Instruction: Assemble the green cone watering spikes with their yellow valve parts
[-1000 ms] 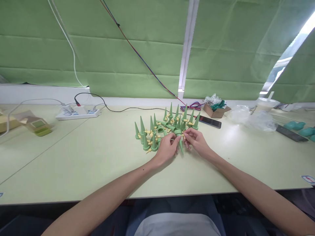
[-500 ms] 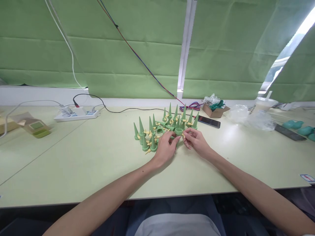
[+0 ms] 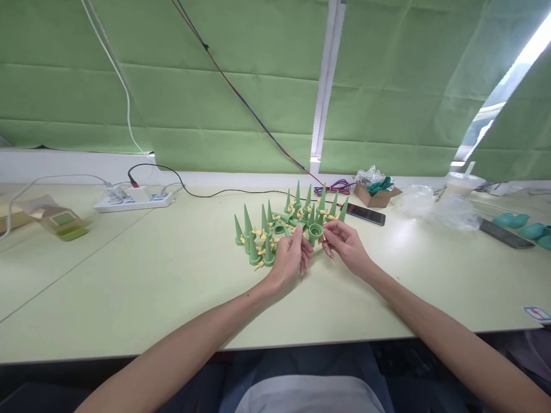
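The left hand [image 3: 294,252] has its fingers loosely bent and its thumb up, beside a green cone [image 3: 315,231]; I cannot tell if it has hold of it. The right hand [image 3: 344,244] has its thumb and finger pinched on a small yellow piece [image 3: 324,236] by the cone's side. The cone is between the hands, its round open end facing us. Other green cones [image 3: 247,221], mostly pointing up, crowd the table [image 3: 172,298] behind. Farther off are a dark phone [image 3: 365,214] and a brown box [image 3: 376,198].

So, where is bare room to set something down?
Bare tabletop lies left of the green cones, before the power strip, and between the right forearm and plastic bag. Crowded: around the left hand, right hand and cones.
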Motion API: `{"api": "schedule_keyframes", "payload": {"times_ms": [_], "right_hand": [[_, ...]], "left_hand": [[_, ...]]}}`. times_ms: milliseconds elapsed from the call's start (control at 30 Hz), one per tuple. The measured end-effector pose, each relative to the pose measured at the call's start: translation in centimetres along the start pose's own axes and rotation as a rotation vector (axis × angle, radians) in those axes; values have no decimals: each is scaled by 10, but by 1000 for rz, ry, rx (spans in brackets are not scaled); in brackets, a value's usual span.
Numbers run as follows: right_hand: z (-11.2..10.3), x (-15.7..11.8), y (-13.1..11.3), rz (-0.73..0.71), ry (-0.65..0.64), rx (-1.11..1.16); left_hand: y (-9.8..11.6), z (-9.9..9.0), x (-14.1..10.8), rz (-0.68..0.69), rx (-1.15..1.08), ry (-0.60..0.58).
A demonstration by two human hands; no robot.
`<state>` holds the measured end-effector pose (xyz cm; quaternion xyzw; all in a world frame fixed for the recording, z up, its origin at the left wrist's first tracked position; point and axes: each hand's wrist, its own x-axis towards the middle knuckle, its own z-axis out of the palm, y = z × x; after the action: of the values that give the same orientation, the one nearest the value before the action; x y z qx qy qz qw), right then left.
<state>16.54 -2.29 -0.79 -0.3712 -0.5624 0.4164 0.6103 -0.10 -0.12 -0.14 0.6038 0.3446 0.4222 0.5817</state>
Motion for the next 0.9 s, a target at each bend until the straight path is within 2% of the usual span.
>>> {"api": "schedule_keyframes", "payload": {"times_ms": [133,300,900], "right_hand": [[3,-2,-2,-37,-39,-73],[2,-4,-2,-12,-74,-127],[-3,-3,-1,9,-67,-262]], "left_hand": [[1,-1,1,-41,-28,-29],[-4,-3,2,-61,-1,-74],[-7,-6,-3,75,195,-107]]}}
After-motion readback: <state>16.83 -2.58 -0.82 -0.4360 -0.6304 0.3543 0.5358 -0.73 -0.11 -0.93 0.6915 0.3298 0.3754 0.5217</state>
